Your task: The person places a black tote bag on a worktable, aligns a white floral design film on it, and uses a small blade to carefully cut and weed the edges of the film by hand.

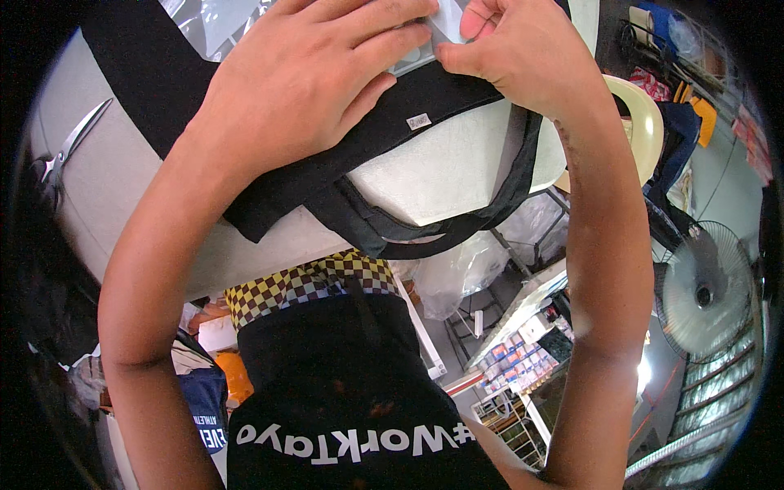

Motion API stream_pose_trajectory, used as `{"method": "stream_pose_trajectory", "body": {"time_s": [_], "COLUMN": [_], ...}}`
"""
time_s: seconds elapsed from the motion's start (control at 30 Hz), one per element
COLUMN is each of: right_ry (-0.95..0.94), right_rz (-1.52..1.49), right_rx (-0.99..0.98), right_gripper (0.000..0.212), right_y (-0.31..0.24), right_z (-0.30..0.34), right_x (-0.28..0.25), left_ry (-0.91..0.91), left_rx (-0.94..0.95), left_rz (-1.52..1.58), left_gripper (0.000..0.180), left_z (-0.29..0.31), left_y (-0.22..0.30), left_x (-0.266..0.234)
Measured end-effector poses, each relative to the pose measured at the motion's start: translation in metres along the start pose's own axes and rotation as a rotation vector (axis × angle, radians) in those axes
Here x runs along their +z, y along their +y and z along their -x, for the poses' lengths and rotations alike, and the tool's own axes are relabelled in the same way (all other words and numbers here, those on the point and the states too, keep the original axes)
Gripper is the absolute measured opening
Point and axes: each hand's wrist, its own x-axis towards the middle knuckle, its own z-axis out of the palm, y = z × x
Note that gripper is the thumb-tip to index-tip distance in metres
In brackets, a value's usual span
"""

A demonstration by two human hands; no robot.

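Black cloth (384, 114) lies over the pale table, a small white label on it and a loop of black strap (490, 212) hanging over the near edge. On top of the cloth at the upper edge of the picture is a clear plastic sheet (418, 59). My left hand (314, 77) rests flat across the cloth, its stretched fingers pressing on the plastic. Opposite it, my right hand (523, 53) has thumb and fingers curled together at the plastic's edge, apparently pinching it. More shiny clear plastic (204, 20) shows left of my left hand.
Scissors (77, 147) lie at the left of the table (106, 180). A cream plastic chair (641, 122) stands at the right, with a round fan (704, 290) beyond it. Below the table's near edge are plastic bags (461, 273) and a shelf of small packets (518, 359).
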Motion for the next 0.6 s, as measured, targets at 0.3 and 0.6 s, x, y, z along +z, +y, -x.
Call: {"method": "stream_pose_trajectory", "body": {"time_s": [0.3,0.6], "right_ry": [0.129,0.201], "right_rz": [0.047,0.032], "right_rx": [-0.054,-0.039], "right_gripper": [0.029,0.029], "right_y": [-0.003,0.003], "right_z": [0.012,0.001], "right_x": [0.011,0.014], "left_ry": [-0.04,0.008], "left_rx": [-0.039,-0.021], "left_rz": [0.012,-0.011], "left_gripper": [0.037,0.039], "left_z": [-0.005,-0.004], "left_y": [0.008,0.003], "left_x": [-0.01,0.0]}}
